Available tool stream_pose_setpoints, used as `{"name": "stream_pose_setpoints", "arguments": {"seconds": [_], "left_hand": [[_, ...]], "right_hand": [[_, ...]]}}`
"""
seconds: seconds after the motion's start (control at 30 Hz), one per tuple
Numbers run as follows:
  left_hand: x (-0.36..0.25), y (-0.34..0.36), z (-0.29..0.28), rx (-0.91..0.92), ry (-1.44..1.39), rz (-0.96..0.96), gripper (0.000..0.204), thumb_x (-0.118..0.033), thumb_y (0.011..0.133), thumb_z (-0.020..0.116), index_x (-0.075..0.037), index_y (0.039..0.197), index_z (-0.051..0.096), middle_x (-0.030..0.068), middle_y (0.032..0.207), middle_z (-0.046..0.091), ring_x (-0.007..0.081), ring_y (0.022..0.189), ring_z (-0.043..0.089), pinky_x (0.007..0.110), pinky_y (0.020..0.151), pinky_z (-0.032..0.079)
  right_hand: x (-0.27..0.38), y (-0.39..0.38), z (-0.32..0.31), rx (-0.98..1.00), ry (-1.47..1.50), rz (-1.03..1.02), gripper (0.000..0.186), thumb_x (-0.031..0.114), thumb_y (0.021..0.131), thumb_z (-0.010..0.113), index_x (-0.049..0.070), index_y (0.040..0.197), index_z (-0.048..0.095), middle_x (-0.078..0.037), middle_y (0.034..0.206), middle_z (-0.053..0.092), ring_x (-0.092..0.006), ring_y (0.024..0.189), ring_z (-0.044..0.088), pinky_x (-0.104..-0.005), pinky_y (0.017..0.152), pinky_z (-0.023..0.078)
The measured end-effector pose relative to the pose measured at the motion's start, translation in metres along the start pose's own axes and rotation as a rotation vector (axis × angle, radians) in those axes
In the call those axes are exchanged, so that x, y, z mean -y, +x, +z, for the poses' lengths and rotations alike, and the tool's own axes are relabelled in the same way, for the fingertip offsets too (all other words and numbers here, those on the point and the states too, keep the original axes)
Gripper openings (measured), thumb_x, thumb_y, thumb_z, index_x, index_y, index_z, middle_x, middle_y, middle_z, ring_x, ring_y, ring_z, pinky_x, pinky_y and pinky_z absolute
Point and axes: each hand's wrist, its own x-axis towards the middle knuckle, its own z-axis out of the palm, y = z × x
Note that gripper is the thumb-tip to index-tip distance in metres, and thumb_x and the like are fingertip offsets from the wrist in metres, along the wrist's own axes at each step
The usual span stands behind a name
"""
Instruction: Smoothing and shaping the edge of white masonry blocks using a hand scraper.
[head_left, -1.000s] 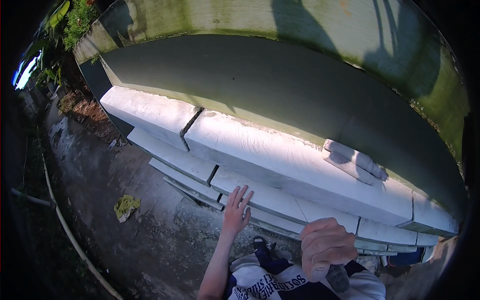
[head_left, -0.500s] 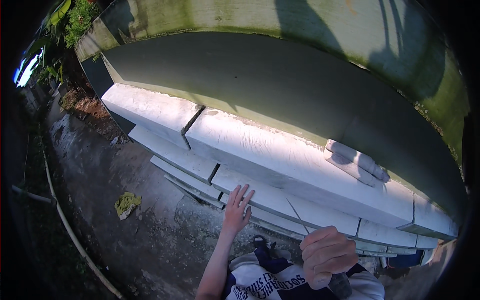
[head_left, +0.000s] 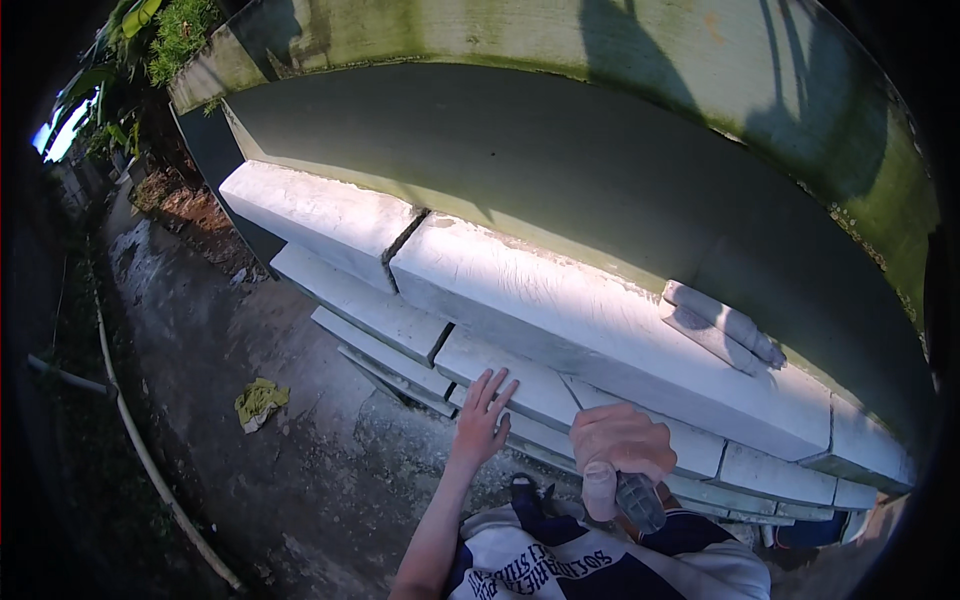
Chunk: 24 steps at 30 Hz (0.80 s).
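My left hand (head_left: 482,432) lies with its fingers spread on the edge of a long white block (head_left: 510,375), in a lower course of stepped white blocks. To its right, my right hand (head_left: 622,450) is a fist around the dark grey handle of a screwdriver-like tool (head_left: 640,503). The tool's thin metal shaft points up and left, its tip at the lower white block's surface; whether it touches cannot be made out. Above, a larger white block (head_left: 520,290) juts over it, with a dark gap at its left end.
A pale grey pair of what look like work gloves (head_left: 722,325) lies on the top block against a green-stained wall (head_left: 480,130). Left below are a yellow-green cloth (head_left: 262,402) on the ground and a long pale pipe (head_left: 130,430). Plants (head_left: 180,45) grow at the far left.
My right hand has moved left and slightly up with the tool, so less of its shaft shows. My left hand stays on the block. The whole view has shifted slightly.
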Motion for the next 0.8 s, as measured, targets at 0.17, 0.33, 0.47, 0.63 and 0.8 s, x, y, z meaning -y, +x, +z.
{"name": "stream_pose_setpoints", "arguments": {"seconds": [0.17,0.33,0.47,0.63,0.8], "left_hand": [[0.004,0.000,0.000,0.017,-0.023,0.009,0.075,-0.005,0.080,0.067,-0.020,0.150,0.046,0.0097,0.158,0.039,0.0378,0.149,0.031,0.055,0.121,0.027],[-0.003,0.015,0.008,0.037,-0.037,0.034,0.074,-0.005,0.081,0.066,-0.020,0.150,0.046,0.0099,0.158,0.039,0.0387,0.148,0.032,0.055,0.121,0.028],[-0.002,0.006,0.002,-0.004,-0.039,0.020,0.075,-0.002,0.079,0.065,-0.020,0.150,0.047,0.0096,0.158,0.041,0.0377,0.147,0.035,0.055,0.119,0.031],[-0.002,0.008,0.000,-0.018,-0.050,0.008,0.074,-0.002,0.080,0.064,-0.020,0.149,0.047,0.0097,0.158,0.041,0.0379,0.147,0.035,0.056,0.119,0.031],[-0.002,0.005,0.000,-0.014,-0.046,0.008,0.075,-0.002,0.080,0.065,-0.020,0.150,0.047,0.0098,0.158,0.040,0.0380,0.147,0.035,0.057,0.119,0.030]], "right_hand": [[0.006,-0.002,-0.008,0.027,0.136,-0.150,0.042,0.012,0.096,0.063,0.007,0.058,0.044,-0.003,0.049,0.051,-0.0168,0.033,0.043,-0.0315,0.041,0.046],[0.016,0.002,-0.011,0.098,0.026,-0.151,0.042,0.017,0.096,0.067,0.007,0.060,0.047,-0.002,0.046,0.051,-0.0158,0.034,0.045,-0.0318,0.041,0.047],[0.019,0.007,-0.007,-0.009,-0.075,-0.166,0.045,0.018,0.098,0.064,0.008,0.058,0.046,-0.001,0.046,0.051,-0.0151,0.035,0.047,-0.0316,0.040,0.046],[0.032,0.003,-0.030,0.193,0.139,-0.209,0.025,0.003,0.088,0.071,-0.006,0.071,0.056,-0.011,0.061,0.055,-0.0240,0.048,0.053,-0.0395,0.048,0.049],[0.020,0.014,-0.025,0.223,0.111,-0.242,0.028,0.002,0.088,0.071,-0.006,0.067,0.055,-0.011,0.059,0.055,-0.0252,0.047,0.053,-0.0393,0.047,0.049]]}}
